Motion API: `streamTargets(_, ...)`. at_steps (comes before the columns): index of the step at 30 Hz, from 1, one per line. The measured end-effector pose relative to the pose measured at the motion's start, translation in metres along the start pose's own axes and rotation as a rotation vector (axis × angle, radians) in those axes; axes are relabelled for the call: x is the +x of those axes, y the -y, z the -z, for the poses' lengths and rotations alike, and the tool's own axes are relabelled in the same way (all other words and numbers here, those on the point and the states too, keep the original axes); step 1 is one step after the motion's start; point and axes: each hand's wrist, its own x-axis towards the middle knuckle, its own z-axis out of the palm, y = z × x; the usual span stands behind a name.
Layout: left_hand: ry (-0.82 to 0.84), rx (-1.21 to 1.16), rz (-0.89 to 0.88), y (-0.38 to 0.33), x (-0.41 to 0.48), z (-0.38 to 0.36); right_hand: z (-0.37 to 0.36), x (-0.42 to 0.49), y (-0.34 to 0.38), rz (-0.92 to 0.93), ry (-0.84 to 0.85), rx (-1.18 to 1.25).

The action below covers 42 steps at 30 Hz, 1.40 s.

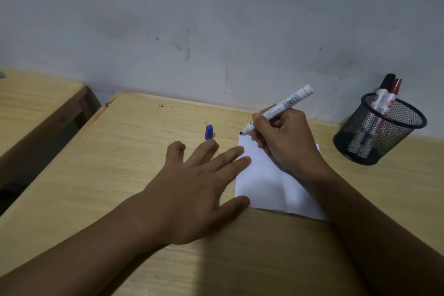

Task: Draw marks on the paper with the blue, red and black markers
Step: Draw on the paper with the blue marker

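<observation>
A white sheet of paper (pixel 266 182) lies on the wooden desk (pixel 125 175). My right hand (pixel 286 142) grips an uncapped white-barrelled marker (pixel 286 104), its dark tip touching the paper's far left corner. My left hand (pixel 199 180) lies flat, fingers spread, with fingertips pressing the paper's left edge. A blue cap (pixel 209 132) rests on the desk just beyond my left fingers. A black-capped marker (pixel 385 89) and a red-capped marker (pixel 394 92) stand in a black mesh cup (pixel 377 132) at the right.
A grey wall (pixel 216 31) rises directly behind the desk. A second wooden desk (pixel 36 103) stands to the left across a dark gap. A shadow falls over the near right part of the desk.
</observation>
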Motion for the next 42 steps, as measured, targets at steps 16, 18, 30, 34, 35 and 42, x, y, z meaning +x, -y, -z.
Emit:
streamTargets(16, 0.04, 0.031, 0.01, -0.003, 0.0, 0.0, 0.002, 0.0, 0.004, 0.017, 0.025, -0.076)
streamTargets(18, 0.034, 0.019, 0.011, -0.003, -0.001, 0.001, 0.002, -0.001, 0.005, 0.014, 0.038, -0.08)
streamTargets(30, -0.061, -0.042, -0.019, -0.002, 0.002, 0.004, 0.007, -0.001, 0.009, -0.049, -0.012, 0.153)
streamTargets(34, -0.181, -0.188, 0.04, -0.005, 0.001, 0.012, 0.024, 0.002, 0.03, -0.041, -0.095, 0.412)
streamTargets(35, -0.258, -0.24, 0.08, -0.004, 0.003, 0.012, 0.028, 0.003, 0.034, -0.028, -0.12, 0.44)
streamTargets(42, -0.261, -0.149, 0.49, 0.018, 0.036, 0.031, 0.056, -0.015, 0.065, -0.005, -0.1, 0.387)
